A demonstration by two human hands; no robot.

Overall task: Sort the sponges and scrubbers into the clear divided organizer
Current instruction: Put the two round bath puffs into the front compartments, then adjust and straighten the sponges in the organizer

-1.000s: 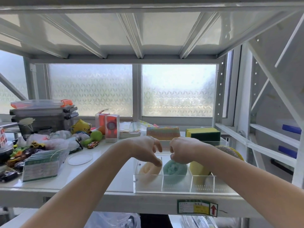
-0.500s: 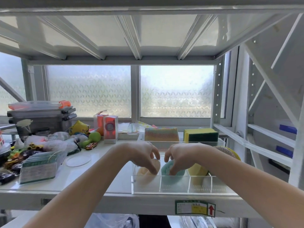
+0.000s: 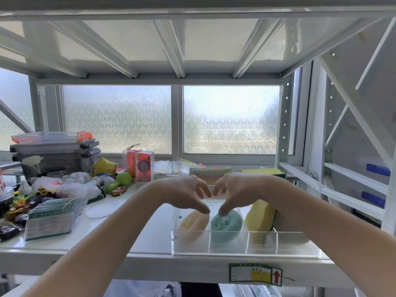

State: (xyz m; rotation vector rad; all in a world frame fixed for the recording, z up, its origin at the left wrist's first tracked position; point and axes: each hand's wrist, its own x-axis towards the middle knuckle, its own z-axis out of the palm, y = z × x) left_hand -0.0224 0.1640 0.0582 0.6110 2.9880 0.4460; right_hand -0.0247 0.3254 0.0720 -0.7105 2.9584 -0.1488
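Note:
The clear divided organizer (image 3: 233, 246) stands at the shelf's front edge. Its left compartment holds a pale cream scrubber (image 3: 192, 220), the one beside it a round teal scrubber (image 3: 228, 222), and the third a yellow sponge (image 3: 259, 217) standing on edge. My left hand (image 3: 186, 194) hovers over the cream scrubber, thumb tip just above it. My right hand (image 3: 237, 191) hovers over the teal scrubber, and its thumb tip touches the top. Both hands have loosely curled fingers and hold nothing. Behind them lie a woven multicolour sponge (image 3: 211, 173) and a yellow-green sponge (image 3: 264, 171).
The left of the shelf (image 3: 150, 239) is crowded with a clear card box (image 3: 53, 217), toy cars (image 3: 119, 190), plastic bags, a green toy (image 3: 120, 181), orange boxes (image 3: 143, 166) and stacked grey cases (image 3: 55, 151). A low shelf deck hangs overhead. Frame posts stand at right.
Both hands have lifted out of the organizer's compartments and now sit higher, with fingers loose. The cream and teal scrubbers stay in their compartments.

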